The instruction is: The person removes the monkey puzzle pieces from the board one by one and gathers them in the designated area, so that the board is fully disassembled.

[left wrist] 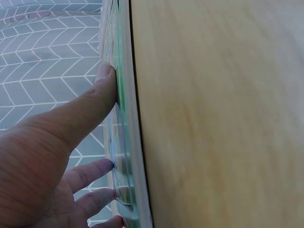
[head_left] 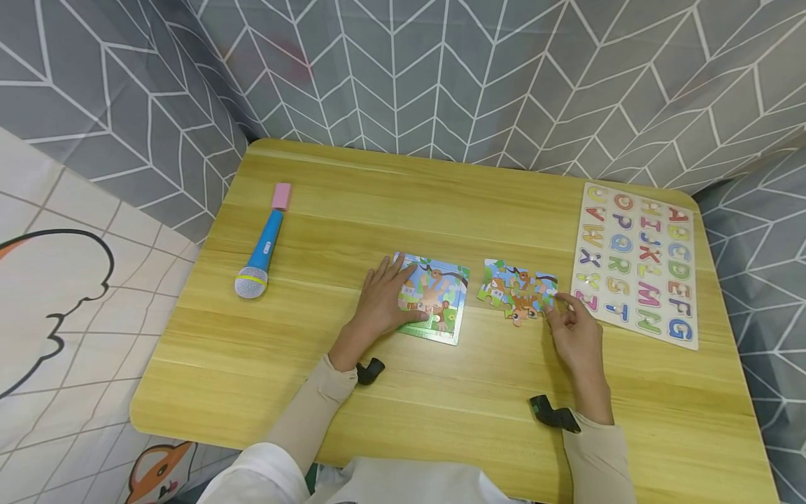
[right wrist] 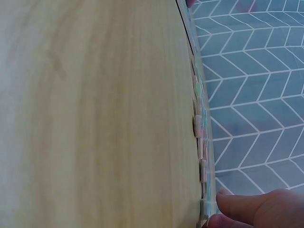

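Observation:
A square picture puzzle tray [head_left: 462, 308] lies mid-table, its picture showing an animal and trees. My left hand [head_left: 383, 297] rests on the tray's left part, fingers spread and nearly straight, thumb along its lower side. In the left wrist view, the thumb and fingertips of this left hand [left wrist: 61, 142] touch the tray's face. Right of the tray lies a partly joined cluster of jigsaw pieces [head_left: 521, 285]. At the cluster's right edge my right hand [head_left: 576, 332] pinches a jigsaw piece [head_left: 546, 283] between thumb and index finger, other fingers curled.
An alphabet board [head_left: 601, 259] with coloured letters lies at the table's right. On the left are a blue toy microphone [head_left: 261, 255] and a pink block [head_left: 281, 196]. Patterned curtains [head_left: 415, 77] stand behind the table [head_left: 428, 189]. Black wrist mounts [head_left: 554, 414] sit by both sleeves.

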Demonstrator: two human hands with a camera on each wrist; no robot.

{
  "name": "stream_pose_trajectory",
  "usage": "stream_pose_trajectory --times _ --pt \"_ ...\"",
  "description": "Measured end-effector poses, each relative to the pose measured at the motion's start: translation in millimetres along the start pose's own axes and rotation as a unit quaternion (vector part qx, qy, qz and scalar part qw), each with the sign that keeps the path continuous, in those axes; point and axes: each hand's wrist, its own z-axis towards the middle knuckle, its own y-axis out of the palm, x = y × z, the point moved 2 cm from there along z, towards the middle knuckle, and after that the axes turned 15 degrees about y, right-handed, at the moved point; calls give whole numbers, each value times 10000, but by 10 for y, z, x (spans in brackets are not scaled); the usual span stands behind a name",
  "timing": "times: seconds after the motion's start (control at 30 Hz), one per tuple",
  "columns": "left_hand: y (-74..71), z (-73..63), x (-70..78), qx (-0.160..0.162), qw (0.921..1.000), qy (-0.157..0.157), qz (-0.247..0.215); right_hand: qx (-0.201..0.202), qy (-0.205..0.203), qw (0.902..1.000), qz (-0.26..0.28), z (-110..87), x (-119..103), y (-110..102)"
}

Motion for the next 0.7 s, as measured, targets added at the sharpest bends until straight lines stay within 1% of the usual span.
stream_pose_trajectory --times 0.2,0.37,0.53,0.7 --pt "-1 13 7 -6 10000 51 78 99 -13 9999 -44 -23 -26 -11" --pt "3 15 11 -29 10000 22 72 -44 -203 9998 79 -106 -116 32" --pt "2 0 13 -78 9998 -47 152 -246 -672 9973 174 -200 -238 172" --pt "2 5 19 -42 9999 -48 154 -388 -1131 9926 220 -280 -391 321"
